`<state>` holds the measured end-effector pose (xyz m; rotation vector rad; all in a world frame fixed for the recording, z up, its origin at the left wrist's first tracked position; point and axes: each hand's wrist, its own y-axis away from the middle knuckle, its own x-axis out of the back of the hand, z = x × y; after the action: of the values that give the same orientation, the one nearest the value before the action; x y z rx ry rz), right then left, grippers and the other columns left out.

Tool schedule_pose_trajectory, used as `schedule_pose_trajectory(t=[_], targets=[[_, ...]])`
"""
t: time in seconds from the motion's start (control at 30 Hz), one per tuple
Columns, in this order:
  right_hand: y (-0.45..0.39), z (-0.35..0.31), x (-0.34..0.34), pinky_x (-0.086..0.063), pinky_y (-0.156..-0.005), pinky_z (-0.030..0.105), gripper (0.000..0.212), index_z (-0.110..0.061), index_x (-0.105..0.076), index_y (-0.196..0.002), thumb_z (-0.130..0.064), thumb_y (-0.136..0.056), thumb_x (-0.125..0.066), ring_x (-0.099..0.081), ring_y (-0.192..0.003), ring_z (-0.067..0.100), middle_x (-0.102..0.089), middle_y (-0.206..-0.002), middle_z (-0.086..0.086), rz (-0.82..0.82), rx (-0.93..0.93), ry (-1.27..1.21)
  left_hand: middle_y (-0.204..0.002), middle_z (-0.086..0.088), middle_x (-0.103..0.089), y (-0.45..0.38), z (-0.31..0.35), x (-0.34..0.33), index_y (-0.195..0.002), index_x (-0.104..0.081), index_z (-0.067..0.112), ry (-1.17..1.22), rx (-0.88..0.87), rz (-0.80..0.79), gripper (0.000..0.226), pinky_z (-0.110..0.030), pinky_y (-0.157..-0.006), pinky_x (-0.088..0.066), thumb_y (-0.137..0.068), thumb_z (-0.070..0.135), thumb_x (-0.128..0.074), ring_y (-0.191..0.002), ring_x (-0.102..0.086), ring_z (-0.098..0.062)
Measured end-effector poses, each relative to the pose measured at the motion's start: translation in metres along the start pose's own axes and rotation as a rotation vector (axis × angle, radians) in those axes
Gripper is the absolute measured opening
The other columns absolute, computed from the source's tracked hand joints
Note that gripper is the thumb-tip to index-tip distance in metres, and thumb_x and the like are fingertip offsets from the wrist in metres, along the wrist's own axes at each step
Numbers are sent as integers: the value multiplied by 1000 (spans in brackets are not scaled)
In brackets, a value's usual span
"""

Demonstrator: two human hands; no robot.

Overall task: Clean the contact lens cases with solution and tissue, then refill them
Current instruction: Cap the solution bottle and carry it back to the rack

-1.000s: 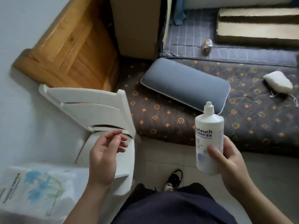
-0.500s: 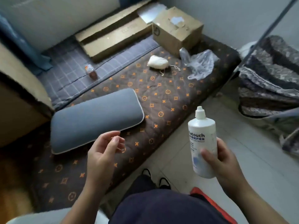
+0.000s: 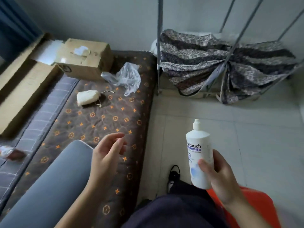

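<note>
My right hand (image 3: 220, 176) grips a white bottle of lens solution (image 3: 198, 150) round its lower half, upright, cap closed, over the tiled floor. My left hand (image 3: 107, 153) hovers to the left of it above the mattress edge, fingers loosely curled, holding nothing. No contact lens case and no tissue are in view.
A brown patterned mattress (image 3: 102, 122) carries a grey pillow (image 3: 54, 183), a cardboard box (image 3: 83, 58), a clear plastic bag (image 3: 126, 76) and a white pouch (image 3: 88, 97). A metal rack (image 3: 158, 46) with patterned cloth (image 3: 222, 63) stands at the back right. A red stool (image 3: 263, 208) sits under me.
The view has swung to the right, from the white chair and wooden furniture to the mattress end and the rack. Both hands keep the same pose, and the bottle stays in my right hand.
</note>
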<state>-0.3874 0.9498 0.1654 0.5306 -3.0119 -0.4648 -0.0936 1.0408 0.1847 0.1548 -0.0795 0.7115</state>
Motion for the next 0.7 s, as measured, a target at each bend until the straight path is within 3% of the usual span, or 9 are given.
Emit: schedule_pose_trajectory(t=[0.13,0.2,0.3,0.43,0.7], targets=[[-37,3,19,-56,-65,24,44,-30,-69,-106,-55,-70,-73,-71,-80,11,-75,-95,2,94,3,-10,-82,-8,-72,-36,9,-47,-99,-75,22,18,-18,-78,21,-31,-69,-55,-86,36,-67,-73,-64,-19],[-66,-2,30,-56,-65,23,45,-31,-69,-107,-56,-69,-72,-71,-81,10,-75,-96,0,113,17,-13,-80,-6,-73,-57,13,-72,-98,-74,17,35,-21,-100,10,-24,-67,-56,-94,19,-66,-71,-64,-15],[-116,-21,55,-56,-63,23,43,-33,-69,-104,-56,-68,-72,-71,-81,10,-75,-95,-1,138,29,-23,-74,-2,-72,-92,27,-113,-98,-72,9,18,-2,-87,18,-20,-65,-55,-99,-1,-58,-68,-63,-11],[-178,-57,94,-55,-60,24,39,-35,-70,-99,-55,-66,-72,-71,-78,8,-75,-92,-3,136,53,-41,-78,-3,-73,-142,56,-164,-101,-72,9,-17,-58,-101,17,-21,-66,-55,-99,0,-58,-69,-64,-12],[-259,-107,150,-54,-58,21,35,-33,-70,-96,-52,-67,-72,-70,-74,7,-74,-89,-2,165,92,-61,-83,-5,-75,-226,79,-240,-98,-76,24,-36,-94,-147,16,-20,-69,-56,-95,16,-63,-72,-67,-11]])
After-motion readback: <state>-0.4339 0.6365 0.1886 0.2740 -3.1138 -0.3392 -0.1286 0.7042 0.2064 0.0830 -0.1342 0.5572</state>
